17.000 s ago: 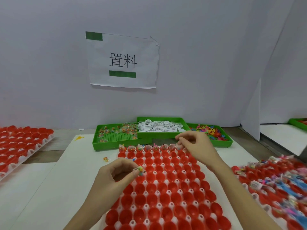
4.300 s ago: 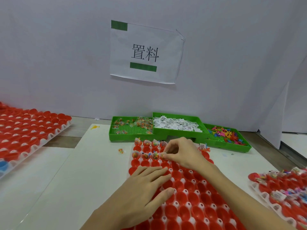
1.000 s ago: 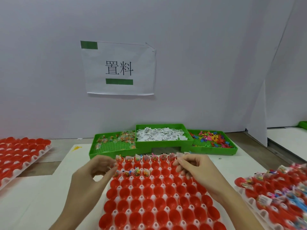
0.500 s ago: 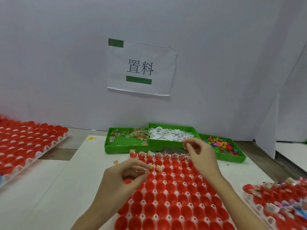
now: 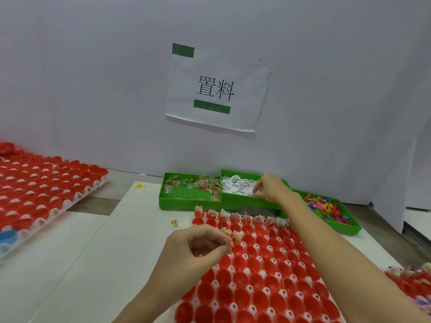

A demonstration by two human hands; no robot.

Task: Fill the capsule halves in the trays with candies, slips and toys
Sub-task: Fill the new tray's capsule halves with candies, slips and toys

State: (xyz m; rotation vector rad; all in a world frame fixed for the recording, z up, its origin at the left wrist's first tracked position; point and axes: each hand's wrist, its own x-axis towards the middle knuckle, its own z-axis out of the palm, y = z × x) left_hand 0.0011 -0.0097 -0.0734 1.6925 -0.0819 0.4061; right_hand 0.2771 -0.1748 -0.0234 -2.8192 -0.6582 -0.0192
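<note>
Two hands work apart now: half a second ago our right hand [image 5: 270,188] hovered over the far row of the white tray of red plastic capsule halves [image 5: 251,271], and it has since reached back into the middle green plastic bin of white paper slips [image 5: 235,186], fingers curled down among them; we cannot tell whether a slip is pinched yet. Our left hand [image 5: 198,247] has stayed near the tray's upper left, fingertips together on a small clear packet of coloured candies [image 5: 225,230] held just above the second row. We judge from this that the candy pass and the slip pass are running together, with only the far row and the start of the second row holding packets while the rest of the red halves lie bare, so the task is barely begun on this tray. Left of the slips sits a green bin of wrapped candies [image 5: 186,190], and right of them a green bin of small bright plastic toys [image 5: 326,208], untouched for this tray as far as we see. One stray candy packet [image 5: 174,223] lies on the white table [image 5: 98,264] just off the tray's corner. Another tray of red halves [image 5: 39,190] waits at far left, a filled one [image 5: 410,283] at the right edge. Our right forearm crosses the tray's right side and hides some of the cups there.
</note>
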